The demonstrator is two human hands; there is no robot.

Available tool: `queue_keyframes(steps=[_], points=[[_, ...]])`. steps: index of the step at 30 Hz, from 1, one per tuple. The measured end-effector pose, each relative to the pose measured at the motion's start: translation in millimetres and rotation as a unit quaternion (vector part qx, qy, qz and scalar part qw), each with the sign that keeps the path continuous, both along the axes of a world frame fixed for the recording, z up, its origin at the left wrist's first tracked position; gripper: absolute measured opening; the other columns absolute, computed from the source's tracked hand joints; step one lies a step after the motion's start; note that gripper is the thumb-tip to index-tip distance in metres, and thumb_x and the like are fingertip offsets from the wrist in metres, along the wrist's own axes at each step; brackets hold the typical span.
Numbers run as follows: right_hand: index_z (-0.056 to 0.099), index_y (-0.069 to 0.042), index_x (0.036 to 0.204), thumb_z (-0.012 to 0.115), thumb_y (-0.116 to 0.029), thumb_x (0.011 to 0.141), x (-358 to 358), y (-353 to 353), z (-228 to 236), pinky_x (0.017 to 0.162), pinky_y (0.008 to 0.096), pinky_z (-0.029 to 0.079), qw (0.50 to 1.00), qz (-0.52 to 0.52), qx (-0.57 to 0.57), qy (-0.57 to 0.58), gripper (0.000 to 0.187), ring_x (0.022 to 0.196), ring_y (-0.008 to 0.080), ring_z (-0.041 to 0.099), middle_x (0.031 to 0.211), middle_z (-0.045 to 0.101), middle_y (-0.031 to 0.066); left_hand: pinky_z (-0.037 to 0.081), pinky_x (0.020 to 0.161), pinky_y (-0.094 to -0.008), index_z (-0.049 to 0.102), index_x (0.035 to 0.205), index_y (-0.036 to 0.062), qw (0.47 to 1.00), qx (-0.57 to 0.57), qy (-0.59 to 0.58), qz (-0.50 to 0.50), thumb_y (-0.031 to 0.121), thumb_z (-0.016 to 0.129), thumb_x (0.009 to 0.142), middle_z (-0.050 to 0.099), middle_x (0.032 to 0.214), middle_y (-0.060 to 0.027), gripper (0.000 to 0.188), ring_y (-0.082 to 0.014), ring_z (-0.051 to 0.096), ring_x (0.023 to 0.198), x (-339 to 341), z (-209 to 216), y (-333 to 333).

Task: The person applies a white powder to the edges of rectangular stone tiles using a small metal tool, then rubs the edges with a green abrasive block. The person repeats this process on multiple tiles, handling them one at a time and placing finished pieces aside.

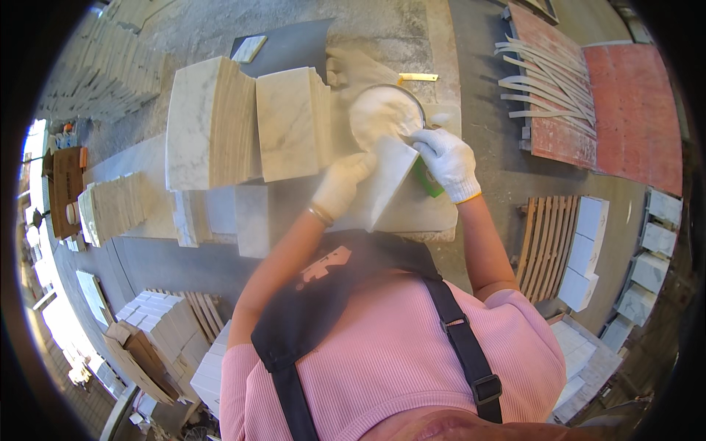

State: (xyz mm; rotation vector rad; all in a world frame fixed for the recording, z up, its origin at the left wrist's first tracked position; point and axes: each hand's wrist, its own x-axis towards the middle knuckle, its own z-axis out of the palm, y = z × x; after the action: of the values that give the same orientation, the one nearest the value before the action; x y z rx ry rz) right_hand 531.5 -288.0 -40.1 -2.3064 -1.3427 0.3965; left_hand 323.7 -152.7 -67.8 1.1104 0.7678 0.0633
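Note:
A white marble tile (390, 178) is tilted between my hands, over the work table in front of my body. My left hand (344, 182), in a white knit glove, is closed on its left edge. At the far right corner my right hand (446, 160), gloved too, pinches the tile with fingers closed. Just beyond the tile stands a round, dark-rimmed basin (421, 101) with white powdery material (382, 114) in it; the tile's far end touches or overlaps it. A green object (428, 181) shows partly under my right hand.
Marble tile stacks (293, 123) stand left of my hands, with a taller stack (197, 121) beyond. A yellow-handled tool (419, 77) lies behind the basin. Right of the table are a red board (632, 110) with pale strips (548, 81), and a wooden pallet (546, 246) with white boxes (587, 242).

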Motion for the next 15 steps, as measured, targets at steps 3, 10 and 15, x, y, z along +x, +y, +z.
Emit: queue_keyframes(steps=[3, 10, 15], points=[[0.077, -0.011, 0.109, 0.074, -0.021, 0.092, -3.5, -2.6, 5.4, 0.079, 0.0330, 0.056, 0.998, -0.017, 0.038, 0.036, 0.020, 0.090, 0.0236, 0.073, 0.103, 0.076, 0.0090, 0.051, 0.092, -0.0297, 0.067, 0.129, -0.0063, 0.987, -0.151, 0.004, 0.056, 0.036, 0.062, 0.105, 0.073, 0.116, -0.0063, 0.049, -0.0129, 0.064, 0.101, 3.5, 0.5, -3.8], [0.075, -0.007, 0.108, 0.076, -0.029, 0.092, 23.5, -31.4, -3.7, 0.087, 0.0322, 0.054, 0.955, -0.233, 0.102, 0.153, 0.028, 0.092, 0.0220, 0.072, 0.100, 0.076, 0.0104, 0.052, 0.094, -0.0315, 0.068, 0.133, 0.0008, 0.997, 0.073, 0.014, -0.002, 0.041, 0.064, 0.102, 0.073, 0.120, -0.0086, 0.051, -0.0145, 0.066, 0.106, 3.9, 10.8, -5.2], [0.065, -0.003, 0.131, 0.084, -0.019, 0.087, 45.7, -38.9, -35.2, 0.093, 0.0322, 0.055, 0.941, -0.261, 0.115, 0.181, 0.050, 0.104, 0.0167, 0.068, 0.122, 0.071, 0.0113, 0.052, 0.096, -0.0345, 0.067, 0.135, 0.0066, 0.982, 0.189, -0.003, -0.020, 0.042, 0.064, 0.100, 0.075, 0.119, -0.0125, 0.050, -0.0182, 0.068, 0.107, 3.1, 24.9, -9.0]])
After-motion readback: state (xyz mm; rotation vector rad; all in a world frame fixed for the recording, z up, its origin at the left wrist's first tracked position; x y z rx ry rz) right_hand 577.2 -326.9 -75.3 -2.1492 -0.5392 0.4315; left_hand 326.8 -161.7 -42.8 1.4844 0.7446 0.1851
